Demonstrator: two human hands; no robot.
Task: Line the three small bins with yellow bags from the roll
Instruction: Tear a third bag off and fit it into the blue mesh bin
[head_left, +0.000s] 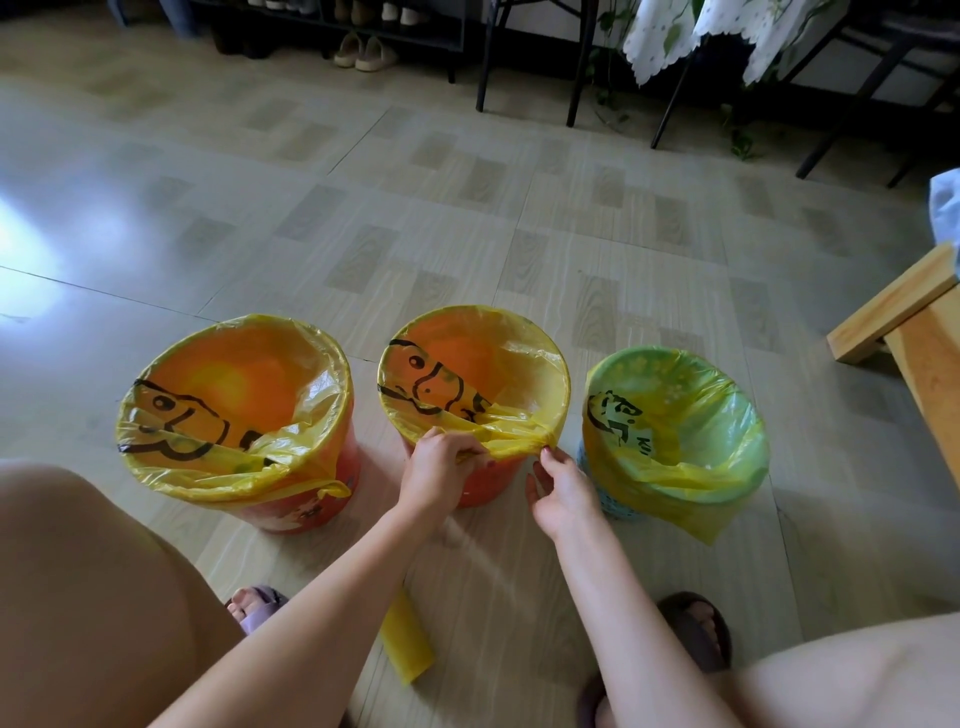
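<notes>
Three small bins stand in a row on the floor, each with a yellow bag over its rim. The left orange bin (317, 506) has a bag with a black drawing. My left hand (441, 470) pinches the gathered edge of the yellow bag (511, 447) at the near rim of the middle orange bin (483, 491). My right hand (558, 491) touches the same twisted edge just to the right. A loose flap hangs down from the bag on the right blue-green bin (613, 501). The yellow roll of bags (408, 642) lies on the floor between my arms.
A wooden bench (904, 322) stands at the right. Dark table and chair legs (576, 62) and a shoe rack with slippers (363, 52) line the far wall. My knees and slippered feet (696, 631) fill the near edge. Tiled floor lies behind the bins.
</notes>
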